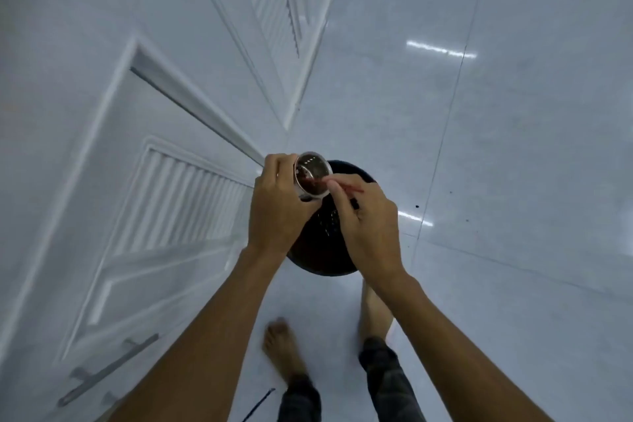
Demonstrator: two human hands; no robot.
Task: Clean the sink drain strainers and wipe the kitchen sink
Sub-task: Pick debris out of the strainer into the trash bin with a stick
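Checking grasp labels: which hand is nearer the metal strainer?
Left. The left hand grips the strainer around its side. The right hand sits just beside it, pinching a thin red stick whose tip pokes into the strainer, above the black bin.

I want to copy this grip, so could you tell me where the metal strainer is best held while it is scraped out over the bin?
Probably by its outer wall from the left, as the left hand does: the strainer is tilted with its open mouth toward the right hand, leaving the inside free for the red stick above the black bin.
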